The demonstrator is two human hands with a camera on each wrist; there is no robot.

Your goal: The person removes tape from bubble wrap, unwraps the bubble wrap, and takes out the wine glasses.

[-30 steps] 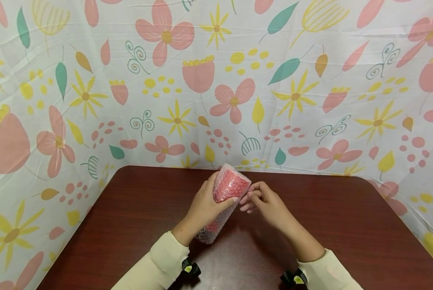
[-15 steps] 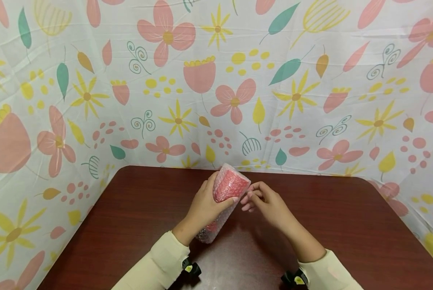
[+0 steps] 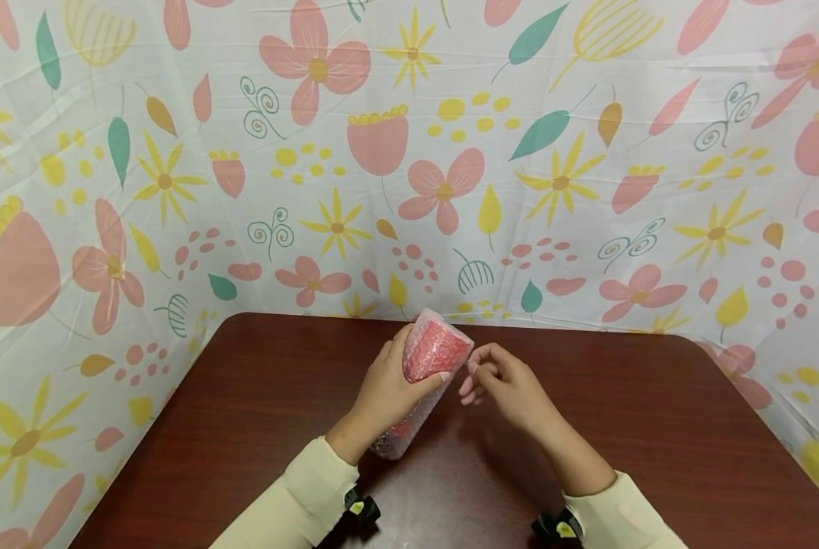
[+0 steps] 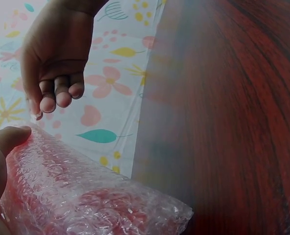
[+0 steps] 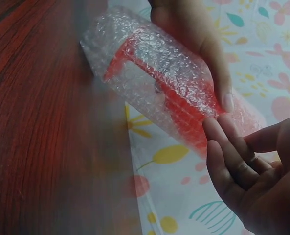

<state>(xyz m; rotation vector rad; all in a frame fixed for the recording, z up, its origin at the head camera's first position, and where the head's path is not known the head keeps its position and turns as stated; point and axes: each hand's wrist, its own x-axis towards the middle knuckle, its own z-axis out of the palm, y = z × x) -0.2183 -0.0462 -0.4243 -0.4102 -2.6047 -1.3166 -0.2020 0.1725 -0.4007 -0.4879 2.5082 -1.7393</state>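
A long package in clear bubble wrap (image 3: 438, 351) leans at a slant above the table, its far end raised. A red object with a bar-like part (image 5: 171, 98) shows through the wrap; its kind is blurred by the bubbles. My left hand (image 3: 385, 393) grips the package round its middle, thumb lying across the near side. At the upper right edge of the wrap, my right hand (image 3: 509, 385) pinches with thumb and index finger at the corner, its other fingers loosely bent. In the left wrist view, the right hand's fingertips (image 4: 35, 115) meet right at the wrap's tip.
A dark reddish-brown wooden table (image 3: 629, 427) lies under both hands. Flower-printed cloth (image 3: 444, 114) hangs behind its back edge and along the sides. Black wrist cameras sit below both cream sleeves (image 3: 313, 488).
My right hand has shifted very slightly to the right, its lower fingers a little farther from the package. The left hand and the package stay nearly still.
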